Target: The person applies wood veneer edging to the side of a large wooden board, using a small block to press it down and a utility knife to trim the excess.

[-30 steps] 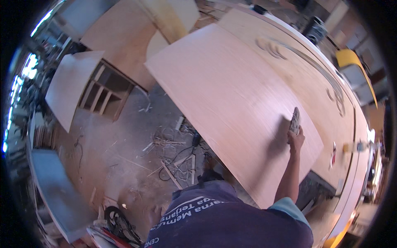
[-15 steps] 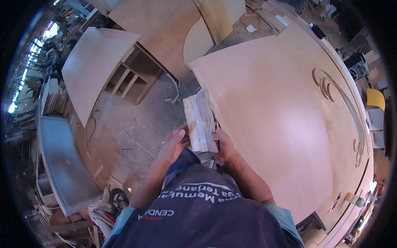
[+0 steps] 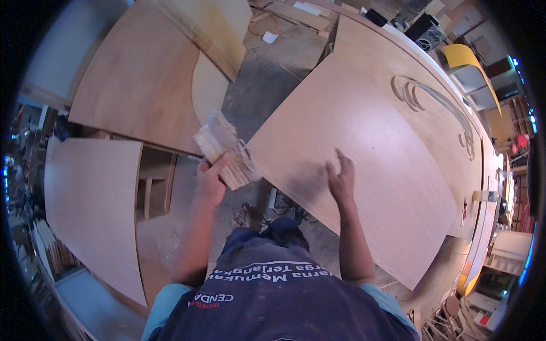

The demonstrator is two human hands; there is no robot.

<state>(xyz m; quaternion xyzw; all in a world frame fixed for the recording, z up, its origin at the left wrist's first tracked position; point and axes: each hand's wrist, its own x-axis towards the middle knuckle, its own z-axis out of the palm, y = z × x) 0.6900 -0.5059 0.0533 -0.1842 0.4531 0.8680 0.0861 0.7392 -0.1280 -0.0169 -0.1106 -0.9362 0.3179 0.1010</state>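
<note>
My left hand (image 3: 211, 181) grips a pale, ragged block (image 3: 226, 145), apparently wood with worn sheet material on it, held out beside the left edge of a large pinkish plywood panel (image 3: 369, 216). My right hand (image 3: 341, 176), fingers apart and empty, is over that panel's surface; whether it touches cannot be told. The panel lies on a larger pale board (image 3: 364, 45), on which curved grey-brown strips (image 3: 463, 122) rest toward the right.
At left, a sheet (image 3: 91, 210) covers part of an open wooden cabinet (image 3: 154, 162). Leaning boards (image 3: 131, 68) fill the upper left. A bottle (image 3: 485, 196), a black speaker (image 3: 426, 37) and a yellow curved piece (image 3: 463, 57) sit rightward; cluttered wood lies lower right.
The block, held by both hands half a second ago, is now in my left hand alone, moved leftward. My right hand has released it and moved right over the panel. The view has turned.
</note>
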